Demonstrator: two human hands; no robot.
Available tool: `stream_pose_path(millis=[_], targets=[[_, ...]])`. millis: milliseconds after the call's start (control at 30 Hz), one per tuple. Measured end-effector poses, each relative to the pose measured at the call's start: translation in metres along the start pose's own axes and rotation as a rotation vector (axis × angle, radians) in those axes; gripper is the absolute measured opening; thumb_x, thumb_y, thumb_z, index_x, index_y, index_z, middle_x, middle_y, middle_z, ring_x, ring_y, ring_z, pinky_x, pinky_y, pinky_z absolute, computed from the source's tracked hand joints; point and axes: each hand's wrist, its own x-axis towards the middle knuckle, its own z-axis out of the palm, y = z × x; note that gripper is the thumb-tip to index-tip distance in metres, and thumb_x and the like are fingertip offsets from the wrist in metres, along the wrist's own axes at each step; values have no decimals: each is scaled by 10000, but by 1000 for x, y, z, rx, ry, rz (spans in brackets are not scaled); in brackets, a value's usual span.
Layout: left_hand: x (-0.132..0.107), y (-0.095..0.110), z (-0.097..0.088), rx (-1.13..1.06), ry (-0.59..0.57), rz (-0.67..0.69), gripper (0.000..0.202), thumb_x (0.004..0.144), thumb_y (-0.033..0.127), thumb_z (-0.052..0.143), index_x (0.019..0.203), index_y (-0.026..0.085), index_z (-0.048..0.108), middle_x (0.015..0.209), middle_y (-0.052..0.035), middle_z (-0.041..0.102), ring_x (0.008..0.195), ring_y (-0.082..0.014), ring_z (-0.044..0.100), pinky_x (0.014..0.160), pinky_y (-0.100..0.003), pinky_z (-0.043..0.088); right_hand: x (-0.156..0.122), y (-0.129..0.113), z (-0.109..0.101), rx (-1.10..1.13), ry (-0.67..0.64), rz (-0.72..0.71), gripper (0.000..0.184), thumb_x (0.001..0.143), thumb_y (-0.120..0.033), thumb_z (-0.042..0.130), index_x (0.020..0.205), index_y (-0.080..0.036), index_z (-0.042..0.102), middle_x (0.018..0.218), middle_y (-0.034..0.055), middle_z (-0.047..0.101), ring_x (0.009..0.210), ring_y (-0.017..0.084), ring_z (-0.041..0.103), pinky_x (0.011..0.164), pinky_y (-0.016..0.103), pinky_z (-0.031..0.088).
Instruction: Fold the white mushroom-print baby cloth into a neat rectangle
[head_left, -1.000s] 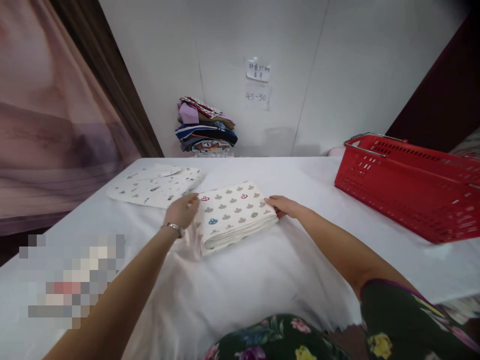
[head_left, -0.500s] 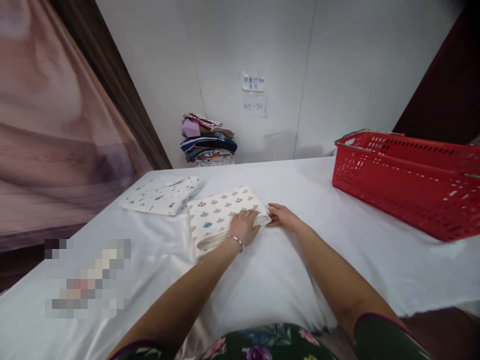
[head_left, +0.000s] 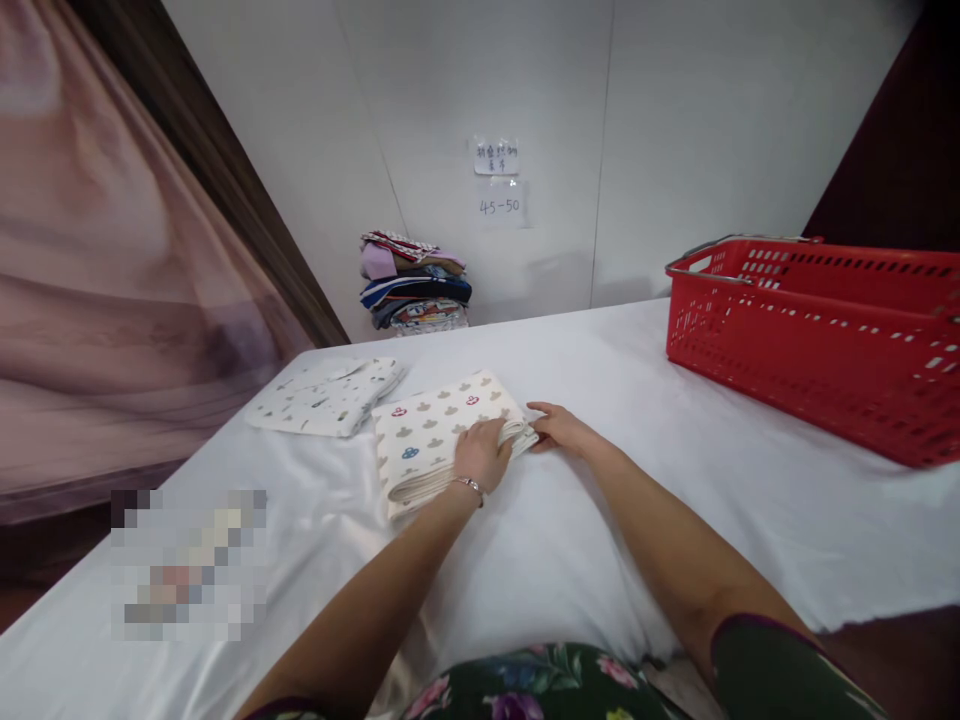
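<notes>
A folded cream cloth with beige, red and blue mushroom-like prints lies on the white-covered table in front of me. Its stacked layers show along the near edge. My left hand, with a bracelet at the wrist, lies over the cloth's near right part, fingers flat on top. At the right corner my right hand has its fingers around the cloth's edge; the fingertips are partly hidden. Beyond it to the left rests another folded white cloth with small dark prints, touched by neither hand.
A red perforated basket with metal handles stands at the right. Against the wall is a pile of folded fabrics, below and left of two paper signs. A blurred-out patch covers something at the table's left. Pink drapery hangs at the left.
The view has shifted slightly. Both hands stay at the cream cloth's right end, with the right-hand fingers still at its corner; the cloth looks nearly the same.
</notes>
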Motion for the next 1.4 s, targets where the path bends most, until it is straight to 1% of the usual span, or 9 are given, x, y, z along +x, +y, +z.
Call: stream_pose_path(millis=[200,433,567,667,767,900,1133,1300,1400], targets=[[-4,6,-1,19,18,30,421,880,290,396,1292,201,403,1208,-78,561,1094,-216,495,910,-367,365,-1,2,-1,34,-26,-6,645,745,-57,565,1345,-130,338,666,7,639,549,109,596,571,283,563],[-4,11,14,96,-5,82,406,875,299,416,1269,202,433,1344,-80,448,1212,-233,404,995,-398,308,1,6,-5,32,-39,0,631,760,-79,556,1346,-143,332,651,2,626,545,109,591,578,297,564],[-6,15,20,124,-25,66,414,892,297,381,1288,184,415,1352,-95,439,1232,-242,383,1010,-429,283,0,7,-8,26,-69,7,643,813,-268,574,1377,-178,279,708,24,641,612,138,621,609,330,565],[-5,15,19,103,-34,81,427,884,299,392,1293,174,406,1377,-106,402,1249,-242,362,1023,-435,264,0,9,-10,-64,-71,-13,790,755,-409,643,1403,-215,236,809,45,656,650,143,624,613,315,560],[-7,15,10,55,-84,102,475,860,333,436,1303,169,394,1382,-113,393,1264,-237,347,1032,-430,262,4,16,-13,-169,-54,-39,892,689,-412,706,1414,-245,212,890,45,653,662,136,622,614,284,554],[-22,11,-21,-6,-136,165,462,849,357,454,1269,165,440,1328,-88,469,1245,-212,381,1052,-410,263,9,22,-18,-166,-42,-9,888,676,-345,719,1409,-249,227,900,44,651,674,146,626,630,290,562],[-76,-42,-75,69,-38,31,340,864,249,396,1162,199,552,1236,-65,559,1194,-190,452,1045,-409,302,0,11,-15,-98,-37,70,867,658,-283,731,1391,-225,273,911,64,657,676,161,631,638,308,581],[-114,-95,-73,20,149,-110,308,836,251,458,1123,223,570,1208,-70,572,1152,-193,490,990,-397,379,-6,6,-8,-112,3,78,854,662,-289,727,1387,-195,286,905,80,653,654,158,621,611,306,579],[-127,-109,-62,-57,223,-190,303,840,285,469,1127,237,556,1204,-61,564,1119,-186,507,951,-357,422,-7,6,-6,-138,21,89,844,668,-329,722,1384,-202,294,891,76,653,656,160,620,609,311,576]])
